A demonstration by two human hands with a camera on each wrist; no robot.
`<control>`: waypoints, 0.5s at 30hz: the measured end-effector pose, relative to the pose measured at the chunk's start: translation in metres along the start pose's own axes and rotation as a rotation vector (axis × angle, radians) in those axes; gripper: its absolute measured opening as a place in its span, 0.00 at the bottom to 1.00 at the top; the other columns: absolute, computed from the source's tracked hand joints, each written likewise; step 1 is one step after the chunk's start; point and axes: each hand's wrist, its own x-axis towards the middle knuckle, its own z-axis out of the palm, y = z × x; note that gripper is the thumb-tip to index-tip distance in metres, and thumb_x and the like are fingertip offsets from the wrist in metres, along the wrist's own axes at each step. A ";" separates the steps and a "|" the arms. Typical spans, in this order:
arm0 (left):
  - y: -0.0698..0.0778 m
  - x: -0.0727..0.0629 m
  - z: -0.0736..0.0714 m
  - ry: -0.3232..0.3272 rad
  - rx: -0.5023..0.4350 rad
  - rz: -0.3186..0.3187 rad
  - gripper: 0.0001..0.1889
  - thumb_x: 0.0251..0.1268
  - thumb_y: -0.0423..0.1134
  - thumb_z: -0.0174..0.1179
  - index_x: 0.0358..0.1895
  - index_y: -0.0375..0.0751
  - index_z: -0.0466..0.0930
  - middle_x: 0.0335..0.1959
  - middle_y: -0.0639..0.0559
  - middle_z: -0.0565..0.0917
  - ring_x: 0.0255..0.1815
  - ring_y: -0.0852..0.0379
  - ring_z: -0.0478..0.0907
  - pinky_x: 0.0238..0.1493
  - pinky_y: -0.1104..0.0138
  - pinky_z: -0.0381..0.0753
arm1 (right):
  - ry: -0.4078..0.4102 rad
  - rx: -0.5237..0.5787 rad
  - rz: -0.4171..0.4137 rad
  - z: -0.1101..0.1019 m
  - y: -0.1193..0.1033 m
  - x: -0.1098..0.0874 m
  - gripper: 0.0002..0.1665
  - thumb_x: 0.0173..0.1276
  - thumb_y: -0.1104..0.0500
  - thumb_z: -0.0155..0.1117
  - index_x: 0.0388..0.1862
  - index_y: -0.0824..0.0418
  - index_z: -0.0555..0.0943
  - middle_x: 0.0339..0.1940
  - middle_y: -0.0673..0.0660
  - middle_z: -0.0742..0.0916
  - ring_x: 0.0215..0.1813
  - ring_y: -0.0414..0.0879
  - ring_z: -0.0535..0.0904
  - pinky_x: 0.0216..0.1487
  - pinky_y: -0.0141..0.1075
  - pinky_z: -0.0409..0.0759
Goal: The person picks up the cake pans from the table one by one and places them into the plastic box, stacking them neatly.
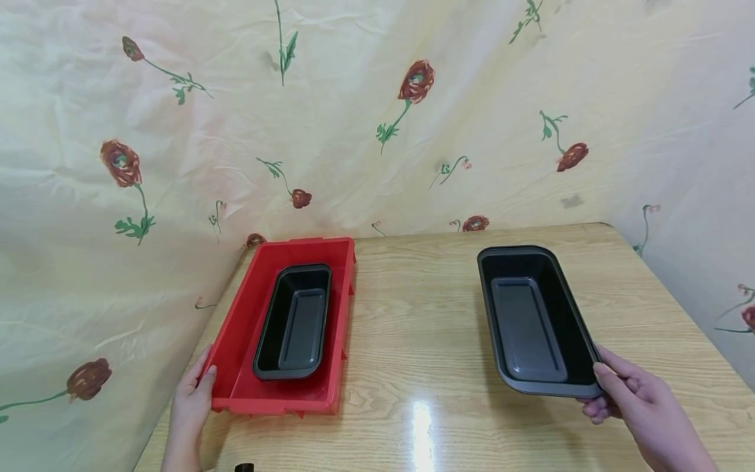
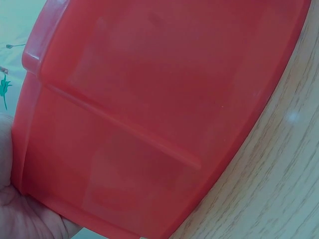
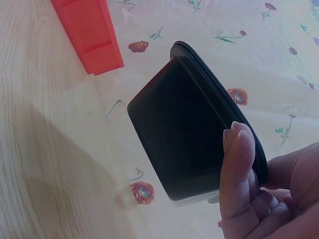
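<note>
At the left, my left hand (image 1: 191, 400) grips the near left corner of a red plastic tray (image 1: 343, 314), thumb at the rim. The tray's outer wall (image 2: 139, 114) fills most of the left wrist view. Inside the tray lies a dark loaf pan (image 1: 303, 328), its cavity facing up. My right hand (image 1: 634, 400) holds another dark loaf pan (image 1: 525, 328) by its near right corner, thumb on the rim and fingers beneath. This pan is raised over the table, tilted, with a shadow below. Its rim (image 3: 219, 94) shows as a double line in the right wrist view.
Everything is over a light wood-grain table (image 1: 413, 328). A cream flowered cloth (image 1: 354, 131) hangs behind the table and along both sides. A small black object (image 1: 244, 467) pokes in at the bottom edge, near my left forearm.
</note>
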 end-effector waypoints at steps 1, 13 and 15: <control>0.000 0.000 0.000 0.000 -0.008 0.006 0.29 0.87 0.38 0.41 0.85 0.49 0.48 0.82 0.33 0.53 0.75 0.33 0.59 0.44 0.82 0.74 | 0.002 -0.018 0.008 0.001 -0.001 0.000 0.33 0.88 0.58 0.43 0.81 0.76 0.51 0.36 0.52 0.90 0.28 0.50 0.83 0.31 0.39 0.85; 0.001 -0.002 -0.001 -0.005 -0.014 0.004 0.29 0.87 0.38 0.40 0.85 0.49 0.48 0.83 0.34 0.52 0.75 0.33 0.59 0.39 0.85 0.70 | 0.001 -0.009 -0.002 0.005 -0.005 -0.001 0.34 0.87 0.59 0.44 0.78 0.81 0.49 0.34 0.57 0.90 0.27 0.50 0.82 0.31 0.38 0.85; 0.001 -0.002 -0.001 -0.003 -0.009 0.003 0.29 0.86 0.38 0.41 0.85 0.49 0.48 0.83 0.34 0.52 0.75 0.33 0.59 0.39 0.84 0.70 | 0.003 0.004 -0.005 0.006 -0.003 -0.001 0.35 0.87 0.59 0.45 0.78 0.81 0.49 0.34 0.58 0.90 0.27 0.50 0.82 0.32 0.38 0.85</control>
